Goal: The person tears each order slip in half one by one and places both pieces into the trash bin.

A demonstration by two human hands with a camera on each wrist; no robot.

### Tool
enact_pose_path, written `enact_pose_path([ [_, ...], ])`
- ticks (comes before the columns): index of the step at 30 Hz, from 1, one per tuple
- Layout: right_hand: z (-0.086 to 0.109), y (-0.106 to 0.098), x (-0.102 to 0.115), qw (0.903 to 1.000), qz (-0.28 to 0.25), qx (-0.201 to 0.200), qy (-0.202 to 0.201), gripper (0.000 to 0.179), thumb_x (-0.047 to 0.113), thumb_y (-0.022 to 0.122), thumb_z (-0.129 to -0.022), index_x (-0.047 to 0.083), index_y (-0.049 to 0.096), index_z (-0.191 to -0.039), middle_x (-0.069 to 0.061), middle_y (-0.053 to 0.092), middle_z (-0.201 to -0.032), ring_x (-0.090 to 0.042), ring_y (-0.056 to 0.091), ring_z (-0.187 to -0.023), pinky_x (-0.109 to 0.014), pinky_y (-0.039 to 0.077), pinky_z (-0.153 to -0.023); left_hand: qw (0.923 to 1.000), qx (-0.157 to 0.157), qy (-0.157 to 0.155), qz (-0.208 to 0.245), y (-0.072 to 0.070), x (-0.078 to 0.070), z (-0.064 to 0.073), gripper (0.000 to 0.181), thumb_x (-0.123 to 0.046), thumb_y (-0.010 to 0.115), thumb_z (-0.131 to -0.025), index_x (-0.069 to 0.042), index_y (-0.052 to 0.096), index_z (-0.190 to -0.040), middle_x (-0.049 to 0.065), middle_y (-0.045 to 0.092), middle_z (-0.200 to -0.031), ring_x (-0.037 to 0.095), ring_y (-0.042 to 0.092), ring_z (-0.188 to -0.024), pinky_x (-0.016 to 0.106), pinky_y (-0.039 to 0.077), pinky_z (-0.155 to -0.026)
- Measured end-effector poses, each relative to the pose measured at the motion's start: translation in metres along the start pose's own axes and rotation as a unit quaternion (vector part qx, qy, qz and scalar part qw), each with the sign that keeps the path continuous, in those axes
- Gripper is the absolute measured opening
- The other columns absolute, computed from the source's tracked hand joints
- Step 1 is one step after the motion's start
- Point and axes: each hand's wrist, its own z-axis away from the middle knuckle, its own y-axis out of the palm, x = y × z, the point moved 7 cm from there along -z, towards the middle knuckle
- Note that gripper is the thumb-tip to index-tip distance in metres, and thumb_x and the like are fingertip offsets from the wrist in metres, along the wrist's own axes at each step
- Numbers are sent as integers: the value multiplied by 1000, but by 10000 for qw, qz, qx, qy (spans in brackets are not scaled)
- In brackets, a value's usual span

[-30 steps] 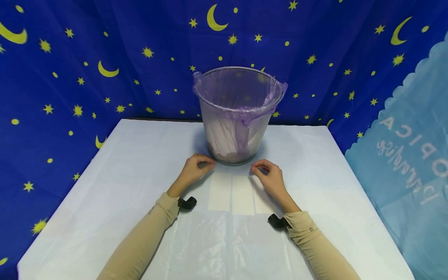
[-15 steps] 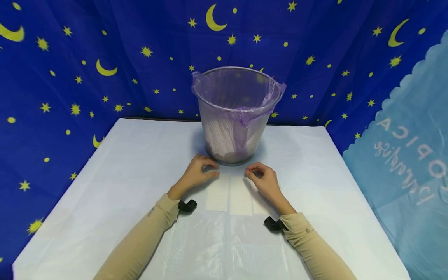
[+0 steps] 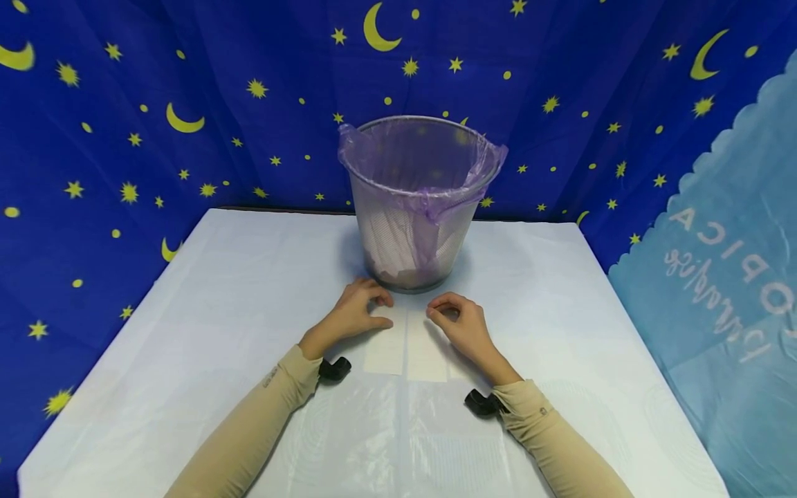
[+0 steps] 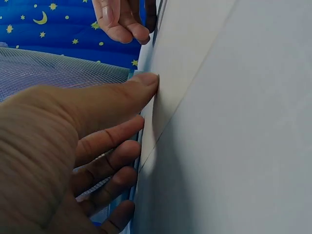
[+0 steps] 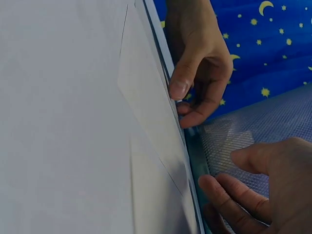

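Note:
Three cream paper strips lie side by side on the white table, in the head view: the left strip (image 3: 382,356), the middle strip (image 3: 426,360) and the right strip (image 3: 459,371), partly under the right forearm. My left hand (image 3: 353,312) is at the left strip's far end, thumb and fingers apart; in the left wrist view its thumb (image 4: 141,83) touches or nearly touches the paper (image 4: 183,53). Over the middle strip's far end hovers my right hand (image 3: 465,328). A gap shows between its thumb (image 5: 253,157) and loosely bent fingers in the right wrist view, holding nothing.
A metal mesh bin (image 3: 457,238) with a purple liner bag (image 3: 429,207) stands just beyond the hands. Behind the table (image 3: 249,277) hangs a blue star-and-moon curtain (image 3: 249,41). Light blue cloth (image 3: 716,387) hangs at the right.
My right hand has moved left and slightly nearer, from the right strip to the middle strip. The left hand has shifted a little right, its thumb spreading from its fingers.

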Motion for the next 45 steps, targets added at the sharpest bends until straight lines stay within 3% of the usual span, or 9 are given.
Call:
enact_pose_path([
  [11,0,-1,-1,10000,15,-21,-25,9,23,80,-95,18,79,-102,4,79,-93,-15,75,-90,-46,54,-97,9992,210,148,291,-1,-6,-4,19,-16,94,-77,-12,78,-87,2,69,-90,19,60,-92,35,48,-87],
  [14,2,0,-2,10000,18,-18,-8,9,23,80,-94,18,79,-102,4,79,-92,-15,74,-89,-46,53,-98,9981,279,168,529,1,-4,-3,18,-14,93,-78,-11,76,-85,2,69,-88,18,59,-89,33,49,-85],
  [17,2,0,-3,10000,4,-1,22,9,22,80,-94,18,79,-102,3,79,-92,-16,74,-89,-46,53,-98,9942,386,-32,1002,3,4,-1,19,-13,91,-81,-11,73,-88,1,68,-89,15,60,-88,31,50,-84],
  [22,2,1,-3,10000,14,-14,5,8,23,80,-95,19,79,-102,4,79,-93,-15,74,-90,-46,53,-98,9783,344,-455,1990,-2,19,0,30,-10,89,-84,-7,71,-108,6,71,-93,12,58,-80,26,48,-75],
  [27,1,1,-1,10000,12,-20,-58,8,24,79,-95,20,79,-101,4,79,-92,-15,74,-90,-46,53,-97,9584,-57,-951,2692,-11,36,1,42,-11,88,-86,-6,70,-124,9,74,-103,10,52,-73,24,43,-63],
  [31,0,1,0,10000,19,1,-69,8,24,79,-95,19,79,-102,4,79,-92,-15,74,-90,-47,53,-97,9489,-296,-1190,2908,-15,44,3,28,-17,84,-91,-6,75,-116,5,73,-103,12,53,-75,24,43,-62],
  [38,1,2,2,9999,64,27,-126,11,29,79,-96,20,81,-102,5,79,-96,-13,74,-91,-44,55,-95,9295,-577,-1274,3414,-16,46,5,20,-14,78,-96,2,75,-109,-3,72,-87,12,54,-73,24,43,-64],
  [45,3,10,6,9981,-29,448,-410,16,38,81,-94,27,81,-106,11,77,-105,-12,69,-103,-40,55,-95,8945,-1069,-1622,4026,-13,47,6,28,-11,78,-96,10,71,-113,-7,67,-85,10,56,-82,23,46,-73],
])
